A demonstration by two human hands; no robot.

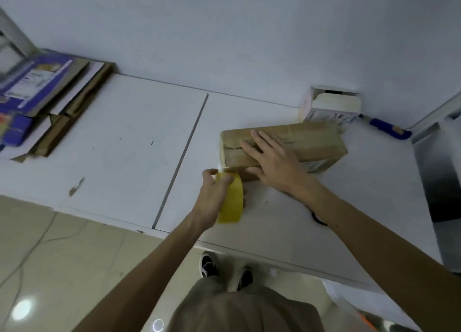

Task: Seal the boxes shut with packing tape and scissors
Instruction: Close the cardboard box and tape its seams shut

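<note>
Brown box (299, 142) flat on white table (124, 137), right of centre. Right hand (272, 157) spread on top, fingers straight, pressing down, gripping nothing. Left hand (212, 194) curled round yellow tape roll (232, 199), roll on edge at box's near left corner. Behind: small white box (329, 107), blue-handled cutter (389, 128). Far left: flattened cardboard (62, 112).

Head-worn view, steeply down onto near table (129, 137)

On the table (124, 137) the cardboard box (311, 142) lies right of centre under the right hand (272, 157), the tape roll (232, 202) in the left hand (212, 197) at its near left corner, a small carton (329, 107) and a handled tool (389, 128) behind it, flattened cartons (57, 102) far left.
</note>
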